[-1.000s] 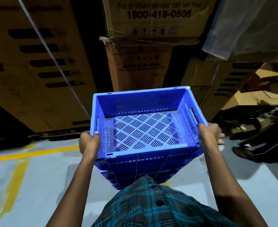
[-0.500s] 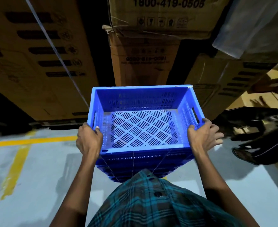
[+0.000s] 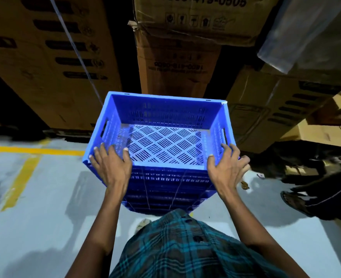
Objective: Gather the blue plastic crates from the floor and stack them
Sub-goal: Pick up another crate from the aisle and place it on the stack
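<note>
A stack of blue plastic crates (image 3: pixel 165 189) stands on the grey floor right in front of me. The top blue crate (image 3: pixel 165 115) sits nested on it, empty, its slotted bottom showing. My left hand (image 3: pixel 111 167) lies over the crate's near left corner with fingers splayed and the thumb inside the rim. My right hand (image 3: pixel 225 167) rests on the near right corner the same way, fingers spread. Neither hand is closed around the rim. The lower crates show only their near walls.
Tall cardboard boxes (image 3: pixel 175 73) stand close behind the stack, with more boxes left and right. Yellow lines (image 3: pixel 35 151) mark the floor at left. Another person's sandalled foot (image 3: pixel 294 201) stands at right. My own foot (image 3: pixel 143 223) is beside the stack's base.
My hands slid from the crate's side walls to its near corners and the fingers opened out. The crate has settled lower onto the stack.
</note>
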